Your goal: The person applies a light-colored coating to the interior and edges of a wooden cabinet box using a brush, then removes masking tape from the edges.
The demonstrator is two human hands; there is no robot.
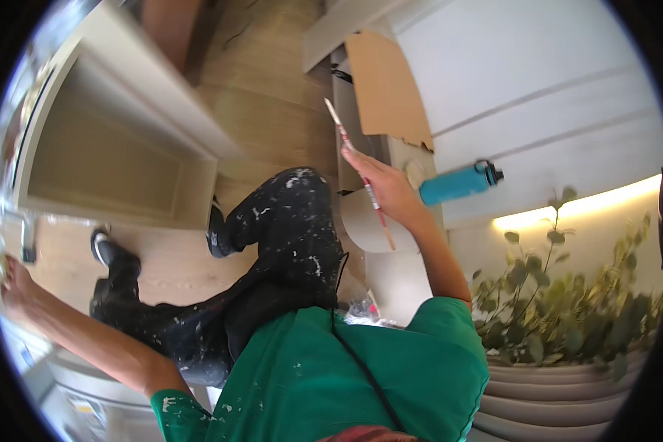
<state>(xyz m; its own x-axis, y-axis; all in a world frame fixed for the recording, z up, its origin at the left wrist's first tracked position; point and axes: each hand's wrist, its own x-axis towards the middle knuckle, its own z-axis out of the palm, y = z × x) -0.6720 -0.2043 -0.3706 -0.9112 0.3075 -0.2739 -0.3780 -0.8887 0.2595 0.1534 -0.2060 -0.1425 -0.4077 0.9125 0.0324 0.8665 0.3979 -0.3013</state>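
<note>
My right hand (381, 183) is closed around a slim paintbrush (376, 200) with a red and white handle. One end of it is whitish and points away from me; the other end is tan. Just right of that hand, a teal water bottle (455, 184) lies on its side on a pale ledge. My left hand (18, 291) is at the far left rim, its fingers curled around something small and pale that blurs there. Close to it is a grey metal bracket-like part (28, 239).
A large open, pale cabinet or drawer box (110, 140) stands at the left. Brown cardboard (387, 85) lies on the counter ahead. Leafy plants (567, 302) fill a ribbed planter (560, 390) at the right, under a glowing light strip (582, 206). Wood flooring (265, 96) shows between.
</note>
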